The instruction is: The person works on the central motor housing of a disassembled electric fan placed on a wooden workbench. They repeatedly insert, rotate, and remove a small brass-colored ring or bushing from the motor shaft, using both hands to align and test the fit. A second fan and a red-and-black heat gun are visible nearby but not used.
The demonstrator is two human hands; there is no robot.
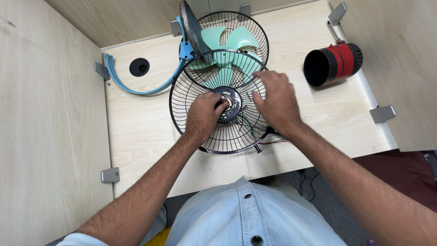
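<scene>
Pale wood-grain covers the bench (136, 132), which is walled in by matching partition panels held with grey metal brackets (110, 175). Far left on the surface there is a round black cable hole (139, 67), and just beside it a curved blue plastic strip (136, 89) sweeps toward the fan parts.

Near the middle, the black wire fan guard (191, 93) lies flat on the bench. The left hand (203, 116) rests on it, its fingers (217, 101) curled closed around the small metal piece at the guard's round hub (229, 104). Behind the guard, touching its far rim, a mint-green fan blade (223, 50) sits inside a second black wire guard (252, 32), with a rusty round plate (190, 25) and a blue bracket (185, 49) leaning against its left side.

The right hand (276, 102) lies on the right half of the near guard, fingers (261, 78) spread open and pressing flat on the wires, gripping nothing. Thin red and black wires (273, 140) trail out from under the guard below that wrist.

Further right, well apart from the guards, a red and black cylindrical housing (333, 64) lies on its side with its open end facing left, and a screwdriver (334, 34) lies just behind it.
</scene>
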